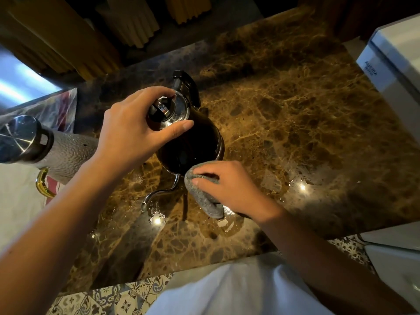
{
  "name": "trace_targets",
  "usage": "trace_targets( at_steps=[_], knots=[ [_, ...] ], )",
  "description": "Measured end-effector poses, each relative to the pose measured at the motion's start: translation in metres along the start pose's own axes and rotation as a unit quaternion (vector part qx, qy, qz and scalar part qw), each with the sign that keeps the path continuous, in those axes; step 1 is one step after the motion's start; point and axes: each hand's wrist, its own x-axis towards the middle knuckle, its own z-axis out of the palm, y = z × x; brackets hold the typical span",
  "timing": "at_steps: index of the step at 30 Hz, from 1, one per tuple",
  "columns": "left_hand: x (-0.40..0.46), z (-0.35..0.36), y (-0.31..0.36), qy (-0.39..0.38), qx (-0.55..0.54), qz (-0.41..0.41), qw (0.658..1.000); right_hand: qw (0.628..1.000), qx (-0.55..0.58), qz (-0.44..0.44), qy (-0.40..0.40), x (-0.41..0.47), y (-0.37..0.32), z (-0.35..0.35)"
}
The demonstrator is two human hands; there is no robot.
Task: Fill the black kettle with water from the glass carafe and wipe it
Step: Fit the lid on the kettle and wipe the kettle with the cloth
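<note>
The black kettle (195,142) stands upright on the brown marble counter (295,114), its thin silver gooseneck spout (159,193) pointing toward me. My left hand (134,130) grips the kettle's top, fingers curled round the shiny lid (169,109). My right hand (229,187) holds a folded grey cloth (204,196) and presses it against the kettle's lower front side, beside the spout's base. The black handle (186,84) sticks out at the far side. No glass carafe is in view.
A textured white jug with a steel lid (41,144) and gold handle stands at the left edge. A white appliance (395,64) sits at the far right. Water patches glisten on the counter near the spout (156,220). Yellow curtains hang behind.
</note>
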Motion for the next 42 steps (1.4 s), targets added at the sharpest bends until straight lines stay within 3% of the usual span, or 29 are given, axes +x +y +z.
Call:
trace_targets(
  at_steps=[6,10,15,26,31,35,39,42],
  knots=[
    [0.000,0.001,0.000,0.000,0.005,0.002,1.000,0.997,-0.078,-0.006,0.023,0.005,-0.011,0.025],
    [-0.001,0.001,0.001,0.003,-0.004,0.002,1.000,0.993,-0.092,0.072,0.000,0.005,0.004,0.009],
    [-0.001,0.002,-0.001,0.003,-0.001,0.002,1.000,0.986,-0.043,0.146,0.073,0.011,0.021,-0.029],
    [0.000,0.000,0.000,-0.008,-0.006,0.003,1.000,0.985,0.063,0.116,0.108,0.006,0.012,-0.046],
    [0.001,0.000,-0.006,-0.021,-0.041,0.016,0.999,0.979,0.098,0.069,0.165,0.033,0.001,-0.068],
    [-0.008,-0.003,-0.007,0.000,-0.130,-0.049,0.990,0.985,0.043,0.010,0.164,0.085,-0.015,-0.093],
    [-0.026,-0.004,0.000,0.052,-0.076,-0.078,0.993,0.987,-0.045,-0.006,0.153,0.141,-0.027,-0.105],
    [-0.035,-0.007,0.006,0.073,-0.076,-0.111,0.988,0.993,-0.080,-0.038,0.081,0.175,-0.038,-0.110]
  ],
)
